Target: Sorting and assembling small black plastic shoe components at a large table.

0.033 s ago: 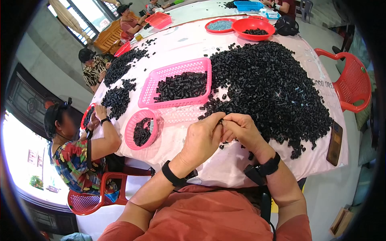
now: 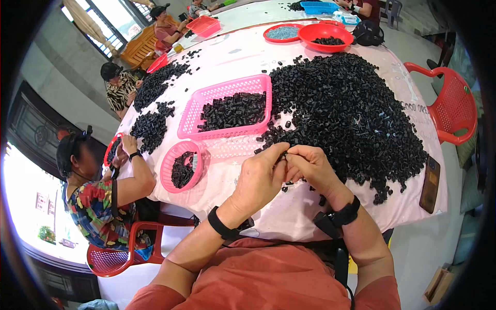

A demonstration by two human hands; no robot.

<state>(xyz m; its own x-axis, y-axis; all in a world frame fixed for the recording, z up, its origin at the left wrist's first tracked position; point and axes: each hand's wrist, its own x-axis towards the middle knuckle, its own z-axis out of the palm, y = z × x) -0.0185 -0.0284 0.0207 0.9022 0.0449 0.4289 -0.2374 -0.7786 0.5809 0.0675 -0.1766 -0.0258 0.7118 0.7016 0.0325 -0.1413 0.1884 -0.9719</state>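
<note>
My left hand (image 2: 262, 173) and my right hand (image 2: 311, 168) meet at the near edge of a large heap of small black plastic parts (image 2: 346, 103). Fingertips of both hands are pinched together around a small black part (image 2: 284, 156), mostly hidden by the fingers. Left of the heap stands a pink rectangular basket (image 2: 227, 135) filled with longer black pieces (image 2: 235, 110). Closer to my left forearm is a round pink basket (image 2: 165, 175) with flat dark pieces (image 2: 183, 169) in it.
A phone (image 2: 430, 185) lies at the table's right edge, near a red chair (image 2: 454, 101). Farther back are a red bowl (image 2: 323, 46) and a red tray of bluish small pieces (image 2: 283, 33). A co-worker (image 2: 103, 206) sits at left beside smaller black heaps (image 2: 150, 129).
</note>
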